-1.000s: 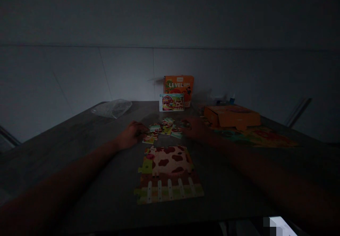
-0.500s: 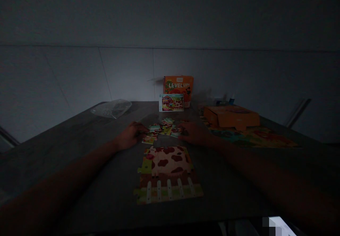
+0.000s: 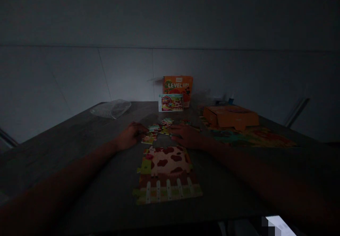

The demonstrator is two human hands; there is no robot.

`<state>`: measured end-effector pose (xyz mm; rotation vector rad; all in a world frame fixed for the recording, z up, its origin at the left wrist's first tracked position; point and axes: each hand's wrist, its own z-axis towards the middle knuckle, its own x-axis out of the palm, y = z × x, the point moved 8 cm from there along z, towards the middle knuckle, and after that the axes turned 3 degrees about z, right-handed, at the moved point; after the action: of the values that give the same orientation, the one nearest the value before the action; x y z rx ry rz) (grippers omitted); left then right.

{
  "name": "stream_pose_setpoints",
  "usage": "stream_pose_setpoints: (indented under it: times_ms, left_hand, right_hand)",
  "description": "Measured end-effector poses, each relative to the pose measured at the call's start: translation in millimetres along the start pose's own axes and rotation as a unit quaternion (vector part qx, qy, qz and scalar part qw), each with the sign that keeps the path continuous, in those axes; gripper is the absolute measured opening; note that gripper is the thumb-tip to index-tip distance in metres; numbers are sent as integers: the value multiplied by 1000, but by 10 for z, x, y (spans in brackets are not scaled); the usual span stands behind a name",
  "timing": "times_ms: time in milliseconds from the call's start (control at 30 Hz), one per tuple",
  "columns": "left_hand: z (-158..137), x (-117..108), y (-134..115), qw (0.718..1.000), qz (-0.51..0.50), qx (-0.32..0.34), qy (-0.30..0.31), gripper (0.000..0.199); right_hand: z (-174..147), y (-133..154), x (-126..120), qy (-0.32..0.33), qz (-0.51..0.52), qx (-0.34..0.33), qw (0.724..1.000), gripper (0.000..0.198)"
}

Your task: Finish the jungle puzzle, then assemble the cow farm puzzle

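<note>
The room is dim. My left hand (image 3: 130, 136) rests at the left edge of a loose pile of puzzle pieces (image 3: 154, 129), its fingers loosely bent and apart with no piece visible in them. My right hand (image 3: 187, 136) lies palm down at the right side of the pile, fingers stretched out over some pieces and partly covering them. Nearer to me lies a joined puzzle section (image 3: 170, 174), which pictures a spotted cow above a white fence. Tabs stick out along its left edge.
A farm picture card (image 3: 172, 103) leans on an orange "LEVEL UP!" box (image 3: 177, 83) at the back. On the right, an orange carton (image 3: 231, 117) sits on a colourful printed sheet (image 3: 255, 136). A clear plastic bag (image 3: 111, 109) lies back left on the grey table (image 3: 87, 172).
My right hand has moved left and a little nearer to me, over the pile, uncovering pieces on its far right. My left hand stays nearly still.
</note>
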<state>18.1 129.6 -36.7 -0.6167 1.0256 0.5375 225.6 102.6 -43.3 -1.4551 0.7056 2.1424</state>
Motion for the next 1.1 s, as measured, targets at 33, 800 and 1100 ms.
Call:
stream_pose_setpoints:
  times_ms: [33, 800, 1100]
  left_hand:
    - [-1, 7, 3, 1000, 8, -1, 5, 23]
    - [3, 50, -10, 999, 28, 22, 16, 25]
    - [-18, -34, -181, 998, 28, 49, -14, 22]
  right_hand:
    - [7, -5, 0, -4, 4, -5, 1000, 37]
    - [29, 41, -99, -60, 6, -27, 998, 11]
    - [52, 136, -90, -24, 6, -44, 999, 12]
